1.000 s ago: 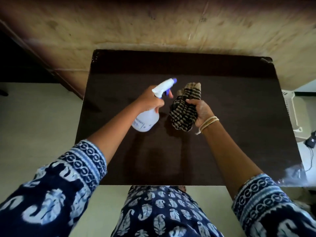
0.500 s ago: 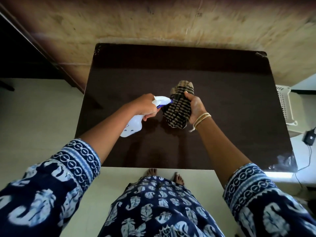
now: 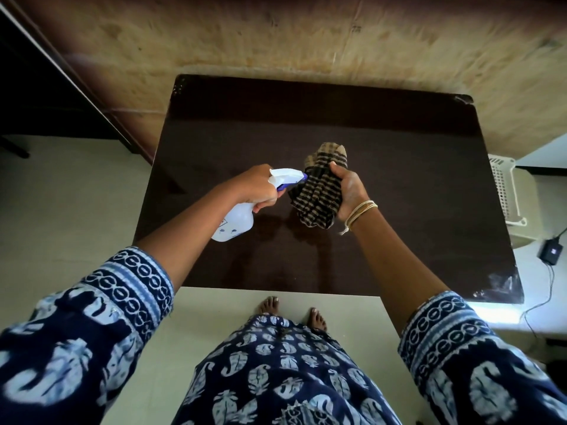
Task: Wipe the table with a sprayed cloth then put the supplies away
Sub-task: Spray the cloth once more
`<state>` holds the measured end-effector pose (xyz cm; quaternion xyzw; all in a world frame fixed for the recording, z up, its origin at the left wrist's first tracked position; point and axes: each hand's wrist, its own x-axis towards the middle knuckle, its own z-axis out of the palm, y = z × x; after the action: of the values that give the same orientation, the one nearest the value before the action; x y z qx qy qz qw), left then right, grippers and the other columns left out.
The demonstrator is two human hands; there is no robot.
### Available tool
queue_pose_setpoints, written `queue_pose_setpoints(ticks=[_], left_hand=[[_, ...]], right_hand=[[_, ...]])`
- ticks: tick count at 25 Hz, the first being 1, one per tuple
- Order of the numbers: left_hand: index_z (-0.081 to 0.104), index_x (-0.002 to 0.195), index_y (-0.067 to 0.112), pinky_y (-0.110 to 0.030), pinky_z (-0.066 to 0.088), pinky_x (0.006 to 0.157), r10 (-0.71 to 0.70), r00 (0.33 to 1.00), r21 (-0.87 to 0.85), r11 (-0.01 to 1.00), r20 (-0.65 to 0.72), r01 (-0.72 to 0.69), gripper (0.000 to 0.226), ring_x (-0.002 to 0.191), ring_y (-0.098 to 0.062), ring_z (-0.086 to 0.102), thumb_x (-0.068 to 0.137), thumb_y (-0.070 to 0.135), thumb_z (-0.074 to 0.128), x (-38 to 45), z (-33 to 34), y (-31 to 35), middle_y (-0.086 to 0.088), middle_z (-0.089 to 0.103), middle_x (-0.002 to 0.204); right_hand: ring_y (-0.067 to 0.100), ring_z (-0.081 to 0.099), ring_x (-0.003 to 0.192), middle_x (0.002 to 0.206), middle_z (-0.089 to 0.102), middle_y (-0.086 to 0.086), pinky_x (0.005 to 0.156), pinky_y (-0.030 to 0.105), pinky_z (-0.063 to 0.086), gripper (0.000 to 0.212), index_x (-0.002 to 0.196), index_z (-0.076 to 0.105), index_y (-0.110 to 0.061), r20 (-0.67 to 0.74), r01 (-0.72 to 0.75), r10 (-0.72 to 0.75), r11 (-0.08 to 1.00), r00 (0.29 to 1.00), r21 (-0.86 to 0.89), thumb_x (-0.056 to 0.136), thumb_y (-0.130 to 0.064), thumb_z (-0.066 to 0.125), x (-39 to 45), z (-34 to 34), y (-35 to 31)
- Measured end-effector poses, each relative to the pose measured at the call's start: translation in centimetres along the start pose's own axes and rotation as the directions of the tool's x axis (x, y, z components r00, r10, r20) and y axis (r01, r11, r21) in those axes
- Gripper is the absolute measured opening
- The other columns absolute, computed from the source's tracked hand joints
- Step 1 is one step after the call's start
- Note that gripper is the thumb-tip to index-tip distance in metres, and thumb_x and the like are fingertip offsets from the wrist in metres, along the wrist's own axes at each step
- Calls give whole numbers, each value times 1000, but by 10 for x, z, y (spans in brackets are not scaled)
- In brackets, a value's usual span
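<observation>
My left hand [image 3: 257, 187] grips a white spray bottle [image 3: 234, 224] by its neck, fingers on the blue trigger. Its nozzle points right, almost touching the cloth. My right hand [image 3: 348, 191] holds a bunched dark and tan checked cloth [image 3: 319, 191] up above the table. Both hands hover over the middle of the dark brown table [image 3: 399, 179]. Faint streaks show on the tabletop near its front edge.
A worn wall runs behind the table. A white slatted plastic basket [image 3: 506, 191] stands at the table's right side, with a black adapter [image 3: 550, 258] and cable on the floor by it. My bare feet stand at the front edge.
The bottle has tipped from nozzle-up to nozzle pointing sideways at the cloth. Both hands have drawn closer together, and the view has pulled back from the table.
</observation>
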<state>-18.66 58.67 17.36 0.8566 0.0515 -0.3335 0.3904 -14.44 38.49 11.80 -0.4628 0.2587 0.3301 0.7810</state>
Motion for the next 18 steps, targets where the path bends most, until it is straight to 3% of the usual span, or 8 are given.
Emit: queue_pose_setpoints(ticks=[3, 7, 11, 14, 16, 18], left_hand=[[66, 74, 12, -28, 45, 51, 27, 999, -2, 1000, 26, -27, 40, 67, -22, 57, 41, -7, 53, 2, -1, -3, -8, 67, 79], [57, 63, 10, -29, 40, 50, 7, 1000, 3, 1000, -13, -7, 40, 64, -32, 54, 24, 2, 51, 14, 1, -9, -17, 54, 64], [65, 70, 13, -23, 40, 50, 90, 995, -6, 996, -48, -90, 35, 60, -17, 53, 48, -13, 54, 11, -4, -1, -6, 60, 66], [68, 90, 28, -18, 42, 49, 195, 963, -120, 968, -185, -219, 51, 61, -18, 56, 60, -11, 58, 24, -7, -5, 3, 61, 75], [64, 106, 46, -27, 55, 70, 240, 927, -238, 920, -288, -312, 67, 84, -20, 68, 64, -5, 59, 41, -10, -12, 4, 67, 110], [54, 125, 48, -37, 51, 95, 233, 908, -291, 894, -349, -341, 72, 110, -12, 62, 73, -1, 63, 60, -11, -19, 6, 58, 131]], right_hand=[[35, 64, 111, 119, 68, 17, 99, 49, 48, 43, 123, 61, -6, -2, -2, 2, 1000, 1000, -5, 94, -37, 52, -1, -2, 0], [35, 65, 109, 119, 68, 16, 100, 49, 47, 46, 127, 60, -7, -11, -3, 3, 1000, 1000, -6, 93, -38, 55, 0, -2, 0], [37, 64, 111, 121, 67, 17, 103, 52, 44, 49, 129, 58, -7, -27, -17, 17, 1000, 999, 9, 91, -39, 55, 3, -2, -2], [36, 63, 113, 123, 65, 19, 100, 50, 47, 46, 128, 58, -6, -26, 20, -19, 998, 999, 65, 94, -37, 52, 7, -3, -7], [36, 60, 117, 125, 64, 20, 98, 48, 48, 44, 125, 60, -4, -25, 37, -35, 994, 999, 98, 96, -36, 49, 8, -2, -13], [36, 59, 118, 125, 63, 20, 96, 47, 49, 46, 126, 59, -4, -35, 45, -41, 994, 999, 101, 96, -37, 49, 10, -2, -18]])
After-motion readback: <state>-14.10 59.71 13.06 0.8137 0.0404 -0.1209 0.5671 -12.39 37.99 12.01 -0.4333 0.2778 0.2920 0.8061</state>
